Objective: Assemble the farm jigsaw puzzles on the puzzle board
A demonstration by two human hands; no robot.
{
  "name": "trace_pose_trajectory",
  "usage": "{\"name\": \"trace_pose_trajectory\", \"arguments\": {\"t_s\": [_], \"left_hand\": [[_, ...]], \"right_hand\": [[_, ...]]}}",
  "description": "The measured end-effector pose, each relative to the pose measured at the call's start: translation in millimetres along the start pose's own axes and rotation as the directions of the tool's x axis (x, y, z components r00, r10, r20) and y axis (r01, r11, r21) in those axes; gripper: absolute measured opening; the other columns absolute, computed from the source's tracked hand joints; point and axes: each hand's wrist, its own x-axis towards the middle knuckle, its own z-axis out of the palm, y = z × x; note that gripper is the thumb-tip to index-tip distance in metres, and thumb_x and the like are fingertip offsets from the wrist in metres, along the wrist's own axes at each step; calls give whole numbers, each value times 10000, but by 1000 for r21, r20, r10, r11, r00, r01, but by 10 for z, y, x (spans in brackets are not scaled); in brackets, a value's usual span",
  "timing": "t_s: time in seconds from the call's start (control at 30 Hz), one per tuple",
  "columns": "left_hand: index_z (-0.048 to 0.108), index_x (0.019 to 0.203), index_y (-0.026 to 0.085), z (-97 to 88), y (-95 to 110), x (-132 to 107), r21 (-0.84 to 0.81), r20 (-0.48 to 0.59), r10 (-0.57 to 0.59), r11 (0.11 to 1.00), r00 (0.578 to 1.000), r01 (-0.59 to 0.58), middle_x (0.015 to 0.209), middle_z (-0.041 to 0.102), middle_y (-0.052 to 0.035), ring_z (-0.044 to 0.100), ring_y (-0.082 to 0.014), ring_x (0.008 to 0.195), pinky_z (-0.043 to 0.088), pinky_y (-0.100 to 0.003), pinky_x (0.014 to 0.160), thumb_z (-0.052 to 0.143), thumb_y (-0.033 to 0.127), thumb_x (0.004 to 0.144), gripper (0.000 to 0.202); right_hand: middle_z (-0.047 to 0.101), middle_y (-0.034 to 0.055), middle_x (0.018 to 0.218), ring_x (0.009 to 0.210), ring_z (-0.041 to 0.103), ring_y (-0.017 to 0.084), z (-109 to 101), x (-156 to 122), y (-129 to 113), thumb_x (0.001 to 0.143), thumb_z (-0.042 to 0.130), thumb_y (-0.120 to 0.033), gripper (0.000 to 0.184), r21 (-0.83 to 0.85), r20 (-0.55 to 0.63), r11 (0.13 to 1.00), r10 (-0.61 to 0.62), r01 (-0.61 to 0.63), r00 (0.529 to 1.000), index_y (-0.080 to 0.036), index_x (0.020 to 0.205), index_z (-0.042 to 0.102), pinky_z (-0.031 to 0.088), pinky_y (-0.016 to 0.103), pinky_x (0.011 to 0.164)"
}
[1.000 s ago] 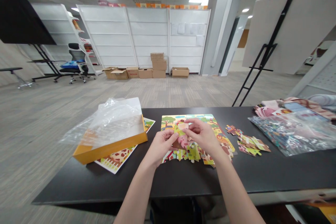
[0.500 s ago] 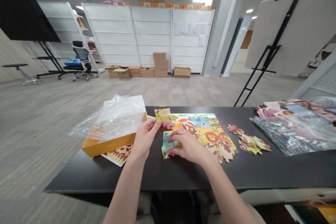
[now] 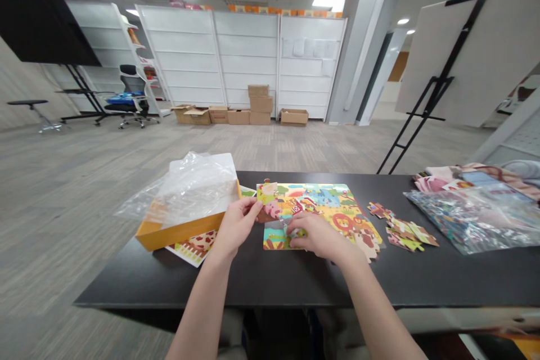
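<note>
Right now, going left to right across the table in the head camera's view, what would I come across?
Yellow box → left hand → jigsaw puzzle → loose puzzle pieces → clear plastic bag of puzzle pieces

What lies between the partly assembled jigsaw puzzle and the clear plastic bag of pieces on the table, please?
In the head view, a small cluster of loose jigsaw pieces lies there on the black table.
</note>
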Motion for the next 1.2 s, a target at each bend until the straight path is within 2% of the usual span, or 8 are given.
{"name": "trace_pose_trajectory", "arguments": {"t_s": [0.2, 0.33, 0.57, 0.73, 0.9, 1.0, 1.07, 1.2], "left_hand": [[672, 749, 145, 10, -60, -31, 142, 216, -100, 987, 971, 70, 703, 647, -23, 587, -156, 653, 479, -253, 605, 621, 489, 803, 351], [649, 708, 151, 54, -114, -43, 270, 270, -177, 957, 946, 102, 662, 632, -23, 600, -171, 626, 474, -260, 585, 588, 433, 785, 299], [677, 654, 157, 153, -147, -44, 572, 248, -153, 820, 957, -17, 612, 641, -20, 587, -168, 604, 394, -255, 562, 540, 323, 818, 271], [706, 703, 156, 216, -59, -59, 730, 153, -146, 683, 977, -12, 733, 711, -56, 630, -178, 685, 408, -272, 645, 589, 253, 821, 192], [691, 747, 155, 264, -10, -103, 813, 105, -179, 583, 978, 19, 841, 709, -96, 664, -227, 803, 456, -302, 722, 632, 336, 831, 209], [689, 984, 132, 295, -5, -145, 852, 67, -147, 523, 987, 20, 1041, 685, -145, 660, -274, 943, 488, -361, 843, 639, 440, 842, 343], [628, 1217, 163, 318, 2, -178, 843, 166, -76, 529, 983, -101, 1302, 602, -166, 589, -320, 1158, 469, -416, 958, 637, 489, 843, 496], [523, 1398, 354, 366, 1, -239, 727, 460, -33, 588, 887, -355, 1572, 397, -65, 312, -366, 1441, 360, -530, 1102, 640, 526, 842, 593]], "right_hand": [[719, 45, 955, 916, 647, 215, -116, -88, 127, 769, 741, -207, 123, 43, 8, 995, 92, -92, 996, -221, 886, 775, 471, 292, 855], [719, 49, 974, 932, 656, 227, -138, -120, 189, 750, 754, -224, 137, 36, 9, 988, 151, -151, 988, -221, 886, 772, 470, 298, 874], [725, 57, 1016, 977, 660, 244, -156, -141, 167, 734, 763, -237, 235, 11, 0, 983, 184, -184, 983, -219, 968, 764, 469, 316, 890], [730, 65, 1070, 1020, 652, 253, -198, -180, 190, 735, 770, -248, 296, 36, -27, 982, 186, -185, 982, -213, 1028, 749, 468, 337, 921], [726, 79, 1066, 1034, 640, 259, -189, -191, 217, 745, 772, -261, 290, 25, -49, 986, 168, -167, 985, -193, 1026, 748, 465, 356, 937], [720, 71, 1077, 1064, 626, 258, -149, -172, 198, 755, 739, -228, 254, 21, -37, 991, 133, -132, 990, -207, 1008, 755, 447, 363, 972], [714, 62, 1074, 1055, 625, 249, -129, -160, 188, 756, 711, -194, 233, 19, -29, 994, 107, -106, 994, -219, 982, 761, 451, 352, 963], [710, 58, 1000, 983, 640, 240, -138, -169, 213, 746, 692, -165, 216, -12, -13, 993, 117, -117, 993, -223, 940, 766, 475, 331, 896]]}}
